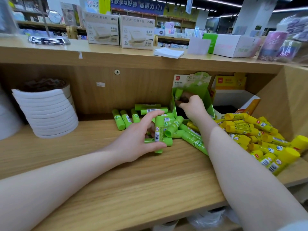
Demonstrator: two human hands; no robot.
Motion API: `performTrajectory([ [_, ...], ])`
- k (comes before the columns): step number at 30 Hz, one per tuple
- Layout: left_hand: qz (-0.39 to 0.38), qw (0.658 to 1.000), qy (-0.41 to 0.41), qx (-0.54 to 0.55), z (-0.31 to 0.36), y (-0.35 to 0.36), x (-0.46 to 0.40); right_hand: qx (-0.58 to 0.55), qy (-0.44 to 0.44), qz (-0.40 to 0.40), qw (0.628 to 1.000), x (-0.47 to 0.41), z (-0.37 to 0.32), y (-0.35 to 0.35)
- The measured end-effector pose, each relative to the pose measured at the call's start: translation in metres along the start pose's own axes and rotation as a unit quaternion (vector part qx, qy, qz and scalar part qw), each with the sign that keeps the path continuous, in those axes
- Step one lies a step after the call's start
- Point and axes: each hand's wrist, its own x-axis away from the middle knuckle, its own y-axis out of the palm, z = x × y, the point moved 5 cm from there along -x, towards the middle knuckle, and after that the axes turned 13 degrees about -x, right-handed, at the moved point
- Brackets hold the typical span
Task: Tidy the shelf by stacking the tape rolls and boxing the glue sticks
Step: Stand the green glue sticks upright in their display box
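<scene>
Two heaps of plastic glue sticks lie on the wooden shelf (116, 172), green ones (168, 120) mid-shelf and yellow ones (253, 130) to the right, with the stack of white tape rolls (48, 110) standing well to the left. Behind the green heap the open green cardboard box (202, 97) stands, and the right hand (191, 105) is already inside it, fingers curled round a green stick (178, 93). The left hand (141, 139), nearer the heap, pinches one upright green glue stick (158, 132), the box lying up and to its right.

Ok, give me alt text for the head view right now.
The right hand lowers a green glue stick into the green display box while the left hand grips another from the loose green pile; yellow sticks lie scattered right, stacked tape rolls left.
</scene>
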Motion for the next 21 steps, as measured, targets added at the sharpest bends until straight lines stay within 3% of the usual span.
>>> performTrajectory([
  [11,-0.005,1.0,0.002,0.004,0.0012,-0.0023,-0.0007,0.193,-0.015,0.0,0.981,-0.0042,-0.0052,0.0038],
  [21,-0.003,1.0,0.0,0.01,0.0001,-0.0022,-0.0012,0.152,-0.061,-0.008,0.986,-0.0026,-0.0076,-0.0013],
])
